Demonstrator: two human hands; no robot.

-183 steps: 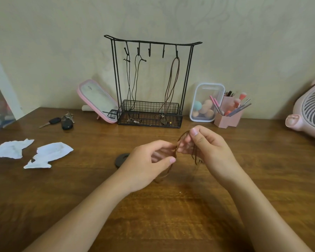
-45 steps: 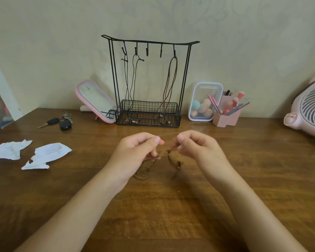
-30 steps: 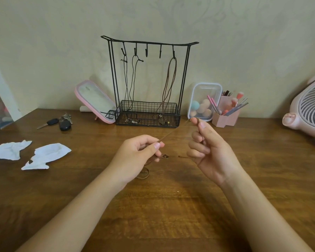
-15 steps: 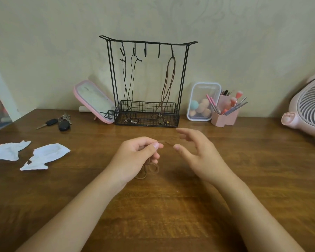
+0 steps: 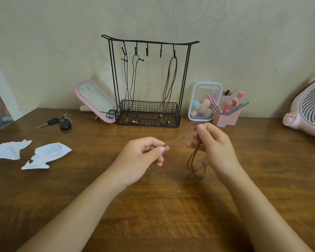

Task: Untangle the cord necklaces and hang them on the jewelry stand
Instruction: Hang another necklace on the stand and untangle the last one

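Only the head cam here, so: the left hand (image 5: 142,157) is pinching one stretch of the brown cord necklace (image 5: 180,136) between thumb and forefinger, and the right hand (image 5: 213,144) is gripping it further along, so a short length is running taut between the two, hands a bit apart, above the wooden desk (image 5: 162,206). The rest of the cord is drooping in loose loops under the right hand and touching down on the desk, and a bit more is peeking out below the left wrist. My guess is this thing is super light, floppy and a little grippy, so it's going to kink and re-snag on itself; I'd be pinching right beside whatever crossing is left and feeding slack through, not yanking. Behind the hands the jewelry stand (image 5: 149,42) is sitting against the wall with two dark cords and one brown one hanging already, the two middle hooks looking free. Its wire basket (image 5: 147,122) at the bottom is catching the pendants and cord ends. To the right, a clear lidded box (image 5: 205,88) is holding pastel makeup sponges, and touching it is a pink holder (image 5: 225,119) stuffed with brushes and pens.
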